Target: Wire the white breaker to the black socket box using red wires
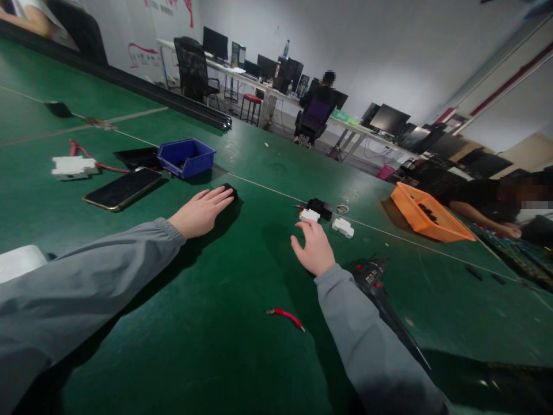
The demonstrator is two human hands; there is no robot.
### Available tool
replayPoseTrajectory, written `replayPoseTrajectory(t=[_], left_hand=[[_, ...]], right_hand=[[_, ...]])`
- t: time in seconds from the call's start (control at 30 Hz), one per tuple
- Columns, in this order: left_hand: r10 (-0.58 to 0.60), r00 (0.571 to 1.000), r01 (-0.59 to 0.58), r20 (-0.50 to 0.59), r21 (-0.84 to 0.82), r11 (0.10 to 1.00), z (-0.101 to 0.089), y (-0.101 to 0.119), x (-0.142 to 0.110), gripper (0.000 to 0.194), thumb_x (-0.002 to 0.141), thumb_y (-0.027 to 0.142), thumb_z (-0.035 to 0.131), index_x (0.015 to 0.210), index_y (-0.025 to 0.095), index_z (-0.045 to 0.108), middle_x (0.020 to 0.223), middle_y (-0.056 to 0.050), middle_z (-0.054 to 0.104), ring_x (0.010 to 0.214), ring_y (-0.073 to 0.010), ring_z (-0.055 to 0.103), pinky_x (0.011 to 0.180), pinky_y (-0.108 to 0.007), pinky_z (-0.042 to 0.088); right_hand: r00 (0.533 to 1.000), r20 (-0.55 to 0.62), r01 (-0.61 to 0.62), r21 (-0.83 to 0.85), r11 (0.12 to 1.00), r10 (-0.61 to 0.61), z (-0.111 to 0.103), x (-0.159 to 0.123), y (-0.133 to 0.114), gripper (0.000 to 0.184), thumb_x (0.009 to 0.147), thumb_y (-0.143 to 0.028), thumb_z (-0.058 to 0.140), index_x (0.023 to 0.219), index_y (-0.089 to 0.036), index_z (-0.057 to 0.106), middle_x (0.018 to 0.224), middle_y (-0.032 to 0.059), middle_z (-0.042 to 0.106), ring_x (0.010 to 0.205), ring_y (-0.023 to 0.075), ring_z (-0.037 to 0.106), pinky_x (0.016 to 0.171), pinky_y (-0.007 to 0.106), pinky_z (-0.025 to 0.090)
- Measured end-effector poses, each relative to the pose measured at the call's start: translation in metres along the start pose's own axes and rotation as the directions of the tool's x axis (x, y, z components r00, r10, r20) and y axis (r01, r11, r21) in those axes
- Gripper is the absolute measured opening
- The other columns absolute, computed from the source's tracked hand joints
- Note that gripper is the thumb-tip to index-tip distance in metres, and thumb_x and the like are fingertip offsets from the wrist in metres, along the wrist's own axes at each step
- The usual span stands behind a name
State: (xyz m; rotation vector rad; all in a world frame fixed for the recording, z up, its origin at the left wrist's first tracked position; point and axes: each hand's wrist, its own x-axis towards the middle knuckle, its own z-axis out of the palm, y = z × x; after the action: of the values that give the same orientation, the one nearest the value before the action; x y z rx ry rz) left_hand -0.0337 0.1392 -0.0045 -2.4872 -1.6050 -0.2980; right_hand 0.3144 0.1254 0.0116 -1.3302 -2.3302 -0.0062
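Observation:
My left hand (201, 213) lies palm down on the green table, fingers stretched out flat. Its fingertips rest on a small black object (230, 189), mostly covered by them. With thumb and fingers apart, my right hand (314, 248) hovers just in front of a white module (309, 215) that has a short red wire; whether it touches the module I cannot tell. Close behind are a black block (320, 207) and a second white module (343, 227). A short red cable (286, 316) with a metal lug lies nearer me. A black power screwdriver (375, 279) lies beside my right forearm.
Left of my left hand are a blue bin (190, 160), a phone (125, 189) and a white module with red wire (74, 167). An orange basket (432, 216) holding dark pieces stands at right. A person sits beyond it. Black rails (173, 104) line the far edge.

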Motion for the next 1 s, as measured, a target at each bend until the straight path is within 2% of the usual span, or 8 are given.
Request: replayPoseTrajectory(t=[0.13,0.23,0.4,0.53,0.6,0.73,0.9,1.0], left_hand=[[-0.003,1.000,0.002,0.026,0.024,1.000,0.001,-0.001,0.001,0.075,0.077,0.005,0.039,0.152,0.015,0.033,0.163,-0.006,0.020,0.151,-0.0226,0.015,0.121,-0.044,0.020],[-0.015,1.000,0.015,-0.008,0.012,1.000,0.002,-0.001,0.001,0.074,0.077,0.006,0.041,0.150,0.016,0.036,0.162,-0.010,0.023,0.150,-0.0258,0.017,0.121,-0.046,0.022],[-0.045,0.997,0.045,-0.070,-0.009,0.999,0.003,0.000,0.000,0.069,0.078,0.007,0.043,0.146,0.020,0.043,0.150,-0.016,0.038,0.140,-0.0316,0.037,0.112,-0.048,0.038],[0.020,0.998,-0.015,-0.063,0.071,0.997,0.004,-0.001,0.000,0.073,0.075,0.002,0.040,0.147,0.016,0.039,0.152,-0.017,0.036,0.142,-0.0306,0.035,0.114,-0.048,0.036],[0.040,0.998,-0.035,-0.048,0.109,0.993,0.002,-0.002,0.001,0.076,0.075,0.001,0.040,0.149,0.019,0.035,0.153,-0.015,0.036,0.143,-0.0298,0.034,0.113,-0.049,0.037],[0.034,0.998,-0.026,-0.050,0.149,0.988,-0.007,0.005,0.001,0.070,0.079,0.006,0.040,0.148,0.020,0.036,0.146,-0.016,0.045,0.135,-0.0313,0.042,0.104,-0.048,0.045],[0.005,0.998,0.008,-0.066,0.193,0.981,-0.012,0.012,-0.001,0.065,0.082,0.013,0.044,0.146,0.022,0.039,0.135,-0.017,0.051,0.126,-0.0352,0.047,0.094,-0.051,0.047],[0.000,0.998,0.014,-0.070,0.203,0.979,-0.012,0.014,-0.001,0.064,0.082,0.017,0.046,0.145,0.021,0.040,0.133,-0.019,0.050,0.123,-0.0370,0.046,0.093,-0.052,0.046]], right_hand=[[0.986,0.001,-0.166,-0.163,0.973,0.168,0.026,0.003,0.030,0.055,0.097,-0.041,0.045,0.143,-0.012,0.041,0.154,0.0212,0.034,0.139,0.0358,0.033,0.109,0.053,0.031],[0.969,0.091,-0.208,-0.185,0.961,0.227,0.032,0.002,0.037,0.060,0.100,-0.046,0.036,0.146,-0.008,0.037,0.154,0.0212,0.036,0.141,0.0346,0.030,0.110,0.052,0.029],[0.990,0.052,-0.119,-0.180,0.976,0.131,0.019,-0.007,0.015,0.051,0.098,-0.045,0.042,0.135,-0.011,0.051,0.139,0.0212,0.053,0.126,0.0352,0.045,0.102,0.050,0.036],[0.996,0.026,0.085,0.022,0.996,-0.086,0.007,-0.019,-0.016,0.037,0.099,-0.038,0.043,0.119,-0.015,0.062,0.117,0.0150,0.066,0.109,0.0282,0.055,0.095,0.043,0.042],[0.987,-0.034,0.158,0.102,0.982,-0.155,0.006,-0.021,-0.024,0.033,0.098,-0.034,0.045,0.120,-0.016,0.062,0.121,0.0128,0.065,0.113,0.0262,0.055,0.098,0.041,0.041],[0.976,-0.075,0.214,0.130,0.968,-0.205,0.010,-0.020,-0.018,0.036,0.094,-0.034,0.053,0.124,-0.015,0.062,0.132,0.0149,0.059,0.123,0.0274,0.049,0.102,0.045,0.039],[0.985,-0.004,0.168,0.174,0.970,-0.170,0.006,-0.020,-0.009,0.038,0.101,-0.034,0.039,0.090,-0.015,0.070,0.089,0.0097,0.068,0.086,0.0210,0.058,0.081,0.036,0.044],[0.987,-0.062,0.162,0.259,0.952,-0.150,0.004,-0.020,-0.011,0.033,0.102,-0.029,0.039,0.097,-0.014,0.068,0.095,0.0094,0.067,0.090,0.0196,0.057,0.084,0.034,0.044]])
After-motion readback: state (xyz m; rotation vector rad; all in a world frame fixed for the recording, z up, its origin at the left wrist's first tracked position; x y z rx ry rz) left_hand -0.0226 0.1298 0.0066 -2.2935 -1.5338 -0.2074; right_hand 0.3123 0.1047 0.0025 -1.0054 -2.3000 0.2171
